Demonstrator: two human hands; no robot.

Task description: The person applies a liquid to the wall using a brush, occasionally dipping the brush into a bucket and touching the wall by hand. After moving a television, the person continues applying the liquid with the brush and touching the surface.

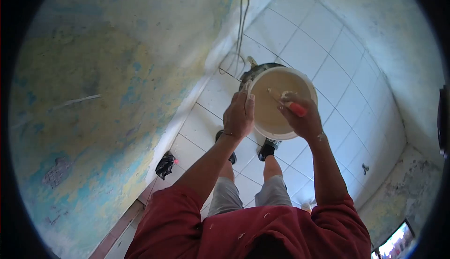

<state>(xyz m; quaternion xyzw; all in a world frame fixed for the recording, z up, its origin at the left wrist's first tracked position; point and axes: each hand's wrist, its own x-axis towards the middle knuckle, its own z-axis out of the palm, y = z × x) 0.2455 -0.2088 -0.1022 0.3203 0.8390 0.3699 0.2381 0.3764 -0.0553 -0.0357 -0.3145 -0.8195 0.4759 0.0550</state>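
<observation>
My left hand [240, 113] is closed on the left rim of a round white bucket [313, 91], fingers along its edge. Pale beige material [268, 111] fills much of the inside. Over the bucket, my right hand [307, 120] grips a putty knife by its red handle [296, 109]. The narrow blade [275, 95] points to the upper left, over the beige material. Pale smears mark the right wrist. Behind the bucket, a dark mottled object [262, 69] is mostly hidden.
A wall [93, 95] with peeling yellow and blue paint runs along the left. Cables [242, 19] hang down beside it to the white tile floor [302, 43]. A black plastic bag [165, 165] lies by the wall base. A lit screen [396, 242] shows at lower right.
</observation>
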